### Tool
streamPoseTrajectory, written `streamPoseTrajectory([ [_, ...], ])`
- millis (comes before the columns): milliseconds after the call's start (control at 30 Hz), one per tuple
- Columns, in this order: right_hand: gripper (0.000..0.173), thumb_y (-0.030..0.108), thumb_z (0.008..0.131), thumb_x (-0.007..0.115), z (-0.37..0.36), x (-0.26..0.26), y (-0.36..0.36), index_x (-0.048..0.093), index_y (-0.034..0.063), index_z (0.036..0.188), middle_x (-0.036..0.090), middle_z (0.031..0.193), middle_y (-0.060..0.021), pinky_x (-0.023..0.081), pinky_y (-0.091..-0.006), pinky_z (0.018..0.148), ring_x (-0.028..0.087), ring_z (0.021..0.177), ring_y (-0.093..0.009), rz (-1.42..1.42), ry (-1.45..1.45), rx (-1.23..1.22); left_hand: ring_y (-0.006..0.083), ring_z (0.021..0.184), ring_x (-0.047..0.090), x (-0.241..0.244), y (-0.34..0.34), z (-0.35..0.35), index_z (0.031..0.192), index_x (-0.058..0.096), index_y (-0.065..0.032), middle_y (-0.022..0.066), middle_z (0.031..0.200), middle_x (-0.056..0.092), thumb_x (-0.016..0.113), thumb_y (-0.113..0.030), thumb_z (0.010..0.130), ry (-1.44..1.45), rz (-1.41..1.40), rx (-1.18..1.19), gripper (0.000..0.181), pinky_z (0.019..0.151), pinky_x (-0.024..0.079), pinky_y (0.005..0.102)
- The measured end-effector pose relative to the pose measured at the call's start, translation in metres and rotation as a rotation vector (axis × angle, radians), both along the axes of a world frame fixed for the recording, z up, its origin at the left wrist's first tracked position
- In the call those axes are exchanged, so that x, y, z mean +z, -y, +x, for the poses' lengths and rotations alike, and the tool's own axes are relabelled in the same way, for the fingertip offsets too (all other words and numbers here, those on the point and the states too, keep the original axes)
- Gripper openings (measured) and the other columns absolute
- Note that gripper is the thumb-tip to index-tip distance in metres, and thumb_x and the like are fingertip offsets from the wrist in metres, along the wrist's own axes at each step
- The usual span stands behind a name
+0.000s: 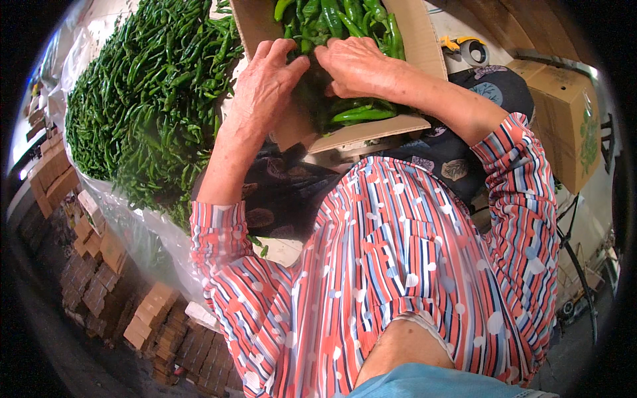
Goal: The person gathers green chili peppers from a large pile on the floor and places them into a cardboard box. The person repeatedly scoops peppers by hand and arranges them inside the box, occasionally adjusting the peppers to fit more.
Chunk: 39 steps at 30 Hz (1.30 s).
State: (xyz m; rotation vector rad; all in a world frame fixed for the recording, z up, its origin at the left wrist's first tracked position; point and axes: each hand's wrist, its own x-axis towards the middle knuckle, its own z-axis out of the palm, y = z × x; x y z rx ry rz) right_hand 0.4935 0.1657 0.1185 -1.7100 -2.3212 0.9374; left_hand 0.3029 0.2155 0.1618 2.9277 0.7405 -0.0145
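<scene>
An open cardboard box point(368, 134) stands before me at my knees, with long green chili peppers point(363, 115) lying in it. Both hands are over the box. My left hand point(273, 74) is by its left side, fingers bent, the fingertips at the peppers. Close beside it, my right hand point(351, 67) reaches in from the right with its fingers curled down towards the peppers. The fingertips of both hands are partly hidden, so whether either grips a pepper cannot be told. To the left of the box rises a large heap of green chili peppers point(149, 99).
Clear plastic sheeting point(184, 268) edges the heap. At the right are a yellow tape dispenser point(465, 47) and a closed cardboard box point(557, 109) with a green print. Stacks of flattened cardboard point(94, 283) stand at the lower left. Dark patterned cloth point(293, 194) covers my legs.
</scene>
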Motion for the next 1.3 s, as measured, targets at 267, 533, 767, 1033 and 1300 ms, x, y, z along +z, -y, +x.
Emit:
streamPoseTrajectory([
  [267, 0.028, 0.013, 0.074, 0.075, 0.009, 0.012, 0.005, 0.067, -0.0043, 0.095, 0.06, 0.106, -0.0222, 0.052, -0.0507, 0.082, 0.063, 0.098, -0.042, -0.11, -0.019, 0.201, 0.0383, 0.1, 0.065, 0.0, -0.003, -0.002, 0.12, 0.065, -0.0051, 0.0178, 0.111, 0.066, 0.068, -0.003, 0.083, 0.13, -0.165, 0.174, 0.037, 0.086, 0.055, 0.0439],
  [533, 0.02, 0.013, 0.086, 0.068, 0.021, -0.005, 0.008, 0.06, -0.0015, 0.099, 0.057, 0.1, -0.0199, 0.05, -0.049, 0.081, 0.061, 0.096, -0.041, 0.181, -0.151, 0.041, 0.0424, 0.089, 0.068, -0.021, -0.005, 0.011, 0.122, 0.056, -0.0031, 0.0227, 0.095, 0.068, 0.075, -0.013, 0.083, 0.088, -0.176, 0.373, 0.044, 0.077, 0.054, 0.049],
  [767, 0.017, 0.001, 0.083, 0.06, 0.003, -0.024, -0.018, 0.061, -0.0023, 0.1, 0.056, 0.106, -0.0186, 0.053, -0.0488, 0.081, 0.062, 0.095, -0.039, 0.299, -0.063, 0.046, 0.0474, 0.083, 0.068, -0.025, -0.008, 0.021, 0.114, 0.048, -0.0012, 0.0263, 0.086, 0.069, 0.074, -0.015, 0.08, 0.045, -0.214, 0.405, 0.044, 0.073, 0.054, 0.0561],
  [1033, 0.037, -0.001, 0.075, 0.067, 0.009, -0.028, -0.027, 0.06, 0.001, 0.111, 0.061, 0.111, -0.0182, 0.055, -0.0514, 0.08, 0.065, 0.101, -0.041, 0.166, -0.027, 0.076, 0.0413, 0.083, 0.07, -0.005, -0.013, 0.019, 0.117, 0.06, -0.0059, 0.0218, 0.089, 0.072, 0.071, -0.018, 0.078, 0.15, -0.254, 0.624, 0.042, 0.078, 0.056, 0.0486],
  [1300, 0.034, -0.002, 0.076, 0.068, 0.012, -0.005, -0.035, 0.055, 0.0031, 0.106, 0.067, 0.1, -0.0162, 0.053, -0.0504, 0.078, 0.065, 0.097, -0.041, 0.083, -0.05, 0.148, 0.0459, 0.081, 0.065, -0.002, -0.023, 0.014, 0.098, 0.062, -0.0019, 0.0245, 0.084, 0.068, 0.064, -0.021, 0.08, 0.183, -0.143, 0.508, 0.026, 0.071, 0.052, 0.0521],
])
